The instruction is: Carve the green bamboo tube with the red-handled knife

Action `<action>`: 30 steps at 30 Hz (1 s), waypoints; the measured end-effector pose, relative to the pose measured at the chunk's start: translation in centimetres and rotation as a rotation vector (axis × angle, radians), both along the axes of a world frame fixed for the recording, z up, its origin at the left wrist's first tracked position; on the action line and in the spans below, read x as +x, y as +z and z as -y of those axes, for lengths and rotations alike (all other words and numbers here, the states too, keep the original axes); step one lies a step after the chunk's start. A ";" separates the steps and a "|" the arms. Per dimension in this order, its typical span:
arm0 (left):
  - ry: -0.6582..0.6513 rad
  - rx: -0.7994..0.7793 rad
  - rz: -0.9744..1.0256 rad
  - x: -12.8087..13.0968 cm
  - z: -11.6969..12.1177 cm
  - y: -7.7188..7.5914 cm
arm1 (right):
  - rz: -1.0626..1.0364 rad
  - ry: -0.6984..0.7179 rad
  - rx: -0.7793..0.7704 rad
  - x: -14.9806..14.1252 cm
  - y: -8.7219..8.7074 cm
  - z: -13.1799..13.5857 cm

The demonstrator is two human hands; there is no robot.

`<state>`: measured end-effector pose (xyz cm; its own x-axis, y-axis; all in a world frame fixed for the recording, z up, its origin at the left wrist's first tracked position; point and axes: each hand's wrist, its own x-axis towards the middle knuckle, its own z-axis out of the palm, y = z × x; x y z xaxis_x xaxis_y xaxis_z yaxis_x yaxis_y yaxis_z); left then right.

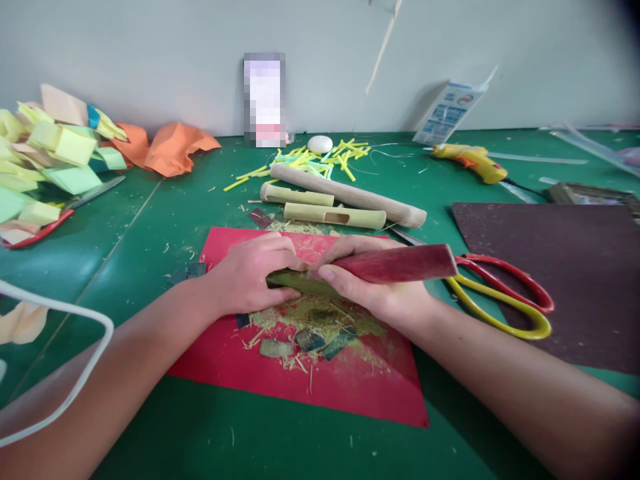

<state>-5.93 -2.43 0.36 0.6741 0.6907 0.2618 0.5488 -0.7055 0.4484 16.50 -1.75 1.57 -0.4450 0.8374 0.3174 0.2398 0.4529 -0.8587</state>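
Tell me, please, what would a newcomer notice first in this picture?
Probably the red handle in the right hand, mid-picture, by the green piece in the left hand. Beneath lies a bright red sheet strewn with shavings. Red-and-yellow scissors stand out to its right.

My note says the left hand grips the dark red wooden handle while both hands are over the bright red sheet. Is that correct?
Not quite: the head view shows the right hand gripping the dark red wooden handle, not the left hand. Both hands are indeed over the bright red sheet.
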 end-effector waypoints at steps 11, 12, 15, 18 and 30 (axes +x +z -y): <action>-0.005 0.000 0.007 0.1 0.0 0.0 | -0.020 0.002 -0.006 -0.1 -0.1 -0.1; -0.007 -0.003 0.009 0.1 0.0 0.0 | -0.014 0.007 -0.002 -0.1 0.0 -0.1; -0.004 -0.005 0.008 0.1 0.0 0.0 | -0.005 0.022 -0.001 -0.1 0.1 0.0; 0.013 -0.003 0.001 0.1 0.0 0.0 | 0.001 -0.009 0.003 -0.1 0.2 0.0; 0.022 -0.013 -0.006 0.1 0.2 0.1 | -0.048 -0.179 0.055 0.3 -0.4 0.4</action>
<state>-5.87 -2.64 0.43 0.6602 0.7086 0.2488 0.5666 -0.6874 0.4544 16.76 -2.14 1.17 -0.2740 0.8827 0.3818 0.2798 0.4530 -0.8464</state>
